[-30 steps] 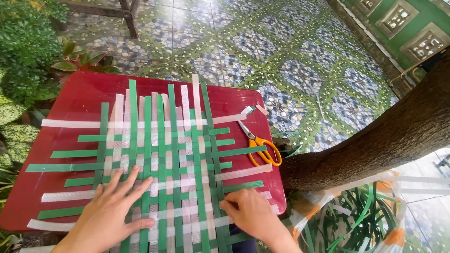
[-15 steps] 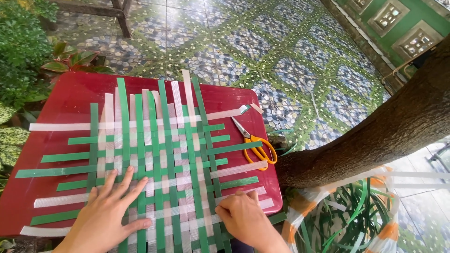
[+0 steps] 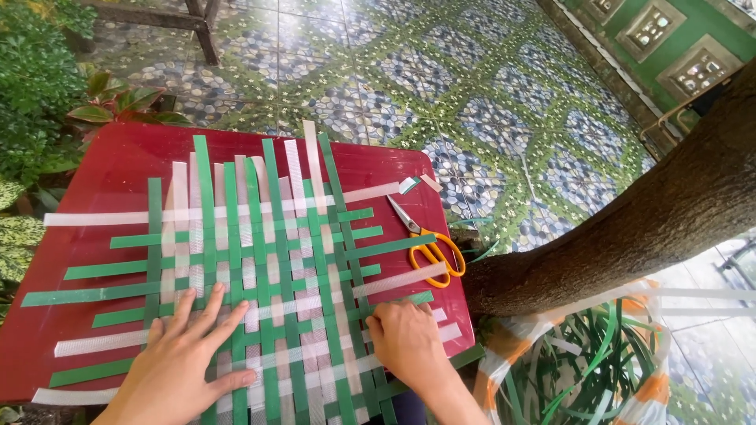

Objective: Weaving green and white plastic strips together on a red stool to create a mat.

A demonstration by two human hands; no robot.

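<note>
A flat mat woven of green and white plastic strips (image 3: 260, 267) lies on a red table (image 3: 118, 169). My left hand (image 3: 185, 358) is spread flat on the mat's near left part, fingers apart, pressing it down. My right hand (image 3: 405, 338) rests on the mat's near right edge with fingers curled onto the strips there; whether it pinches one is hidden. Loose strip ends stick out on all sides of the weave.
Orange-handled scissors (image 3: 429, 244) lie on the table's right edge. A thick tree trunk (image 3: 630, 228) leans at the right. A bag of spare green strips (image 3: 591, 362) stands below it. Leafy plants (image 3: 31, 102) crowd the left; patterned tiles lie beyond.
The view has shifted slightly. My right hand has slid a little right along the mat's near edge. My left hand stays spread on the mat.
</note>
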